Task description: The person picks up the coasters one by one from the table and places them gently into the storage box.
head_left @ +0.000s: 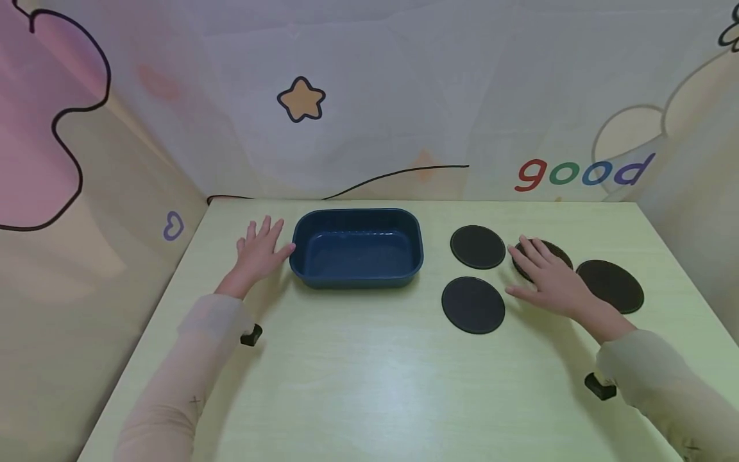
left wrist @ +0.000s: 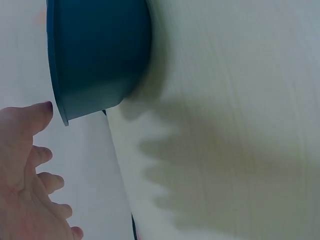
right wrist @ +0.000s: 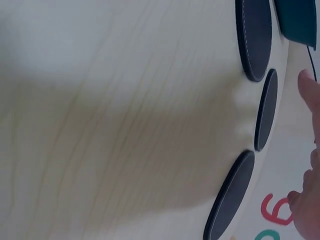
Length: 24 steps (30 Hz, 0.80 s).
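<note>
A dark blue rectangular tub (head_left: 413, 256) stands empty on the pale table, left of the middle. My left hand (head_left: 261, 251) lies open and flat beside the tub's left end, thumb close to the rim; in the left wrist view the hand (left wrist: 27, 175) is just clear of the tub (left wrist: 97, 55). Several black round discs lie to the right of the tub. My right hand (head_left: 548, 277) has its fingers spread over the middle disc (head_left: 557, 251), partly hiding it; contact is unclear. The right wrist view shows that disc (right wrist: 230, 197) edge-on beside my right hand (right wrist: 306, 207).
Other discs lie at the far left (head_left: 477, 246), near left (head_left: 473, 304) and right (head_left: 609, 285) of the right hand. Patterned cloth walls close in the table's back and sides. The front half of the table (head_left: 369, 385) is bare.
</note>
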### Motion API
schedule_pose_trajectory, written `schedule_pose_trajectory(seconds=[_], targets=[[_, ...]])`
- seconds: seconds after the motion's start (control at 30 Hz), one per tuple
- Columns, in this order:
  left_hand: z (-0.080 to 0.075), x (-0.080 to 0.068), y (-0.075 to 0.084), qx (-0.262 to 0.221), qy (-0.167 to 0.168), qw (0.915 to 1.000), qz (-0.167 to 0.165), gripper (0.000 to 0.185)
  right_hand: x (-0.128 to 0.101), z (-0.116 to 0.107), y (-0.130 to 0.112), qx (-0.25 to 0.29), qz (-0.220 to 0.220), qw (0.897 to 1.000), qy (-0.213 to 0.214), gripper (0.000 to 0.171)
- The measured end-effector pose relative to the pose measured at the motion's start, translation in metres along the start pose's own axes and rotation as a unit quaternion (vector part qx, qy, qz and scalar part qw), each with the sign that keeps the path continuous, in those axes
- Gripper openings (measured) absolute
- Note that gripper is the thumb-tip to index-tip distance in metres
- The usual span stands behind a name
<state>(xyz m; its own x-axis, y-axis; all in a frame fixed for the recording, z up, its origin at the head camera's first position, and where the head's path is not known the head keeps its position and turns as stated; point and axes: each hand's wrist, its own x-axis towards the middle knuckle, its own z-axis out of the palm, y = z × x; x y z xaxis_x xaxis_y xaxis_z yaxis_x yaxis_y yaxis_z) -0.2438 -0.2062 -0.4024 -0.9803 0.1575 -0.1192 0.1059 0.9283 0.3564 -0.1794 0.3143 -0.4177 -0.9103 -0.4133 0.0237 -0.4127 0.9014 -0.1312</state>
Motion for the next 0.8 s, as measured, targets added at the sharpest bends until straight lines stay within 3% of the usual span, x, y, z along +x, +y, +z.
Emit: schedule_pose_trajectory(seconds=[0.37, 0.6, 0.8], targets=[[0.007, 0.010, -0.005, -0.100, 0.055, 0.9933, 0.019, 0.057, 0.017, 0.011, -0.024, 0.004, -0.045, 0.999, 0.021, 0.072], [0.008, 0.013, -0.003, -0.165, 0.067, 0.9840, -0.007, 0.050, 0.023, 0.012, -0.033, 0.043, -0.004, 0.999, -0.003, 0.068], [0.011, 0.015, 0.001, -0.208, 0.081, 0.9747, -0.015, 0.044, 0.029, 0.015, -0.032, 0.111, 0.018, 0.994, -0.018, 0.064]])
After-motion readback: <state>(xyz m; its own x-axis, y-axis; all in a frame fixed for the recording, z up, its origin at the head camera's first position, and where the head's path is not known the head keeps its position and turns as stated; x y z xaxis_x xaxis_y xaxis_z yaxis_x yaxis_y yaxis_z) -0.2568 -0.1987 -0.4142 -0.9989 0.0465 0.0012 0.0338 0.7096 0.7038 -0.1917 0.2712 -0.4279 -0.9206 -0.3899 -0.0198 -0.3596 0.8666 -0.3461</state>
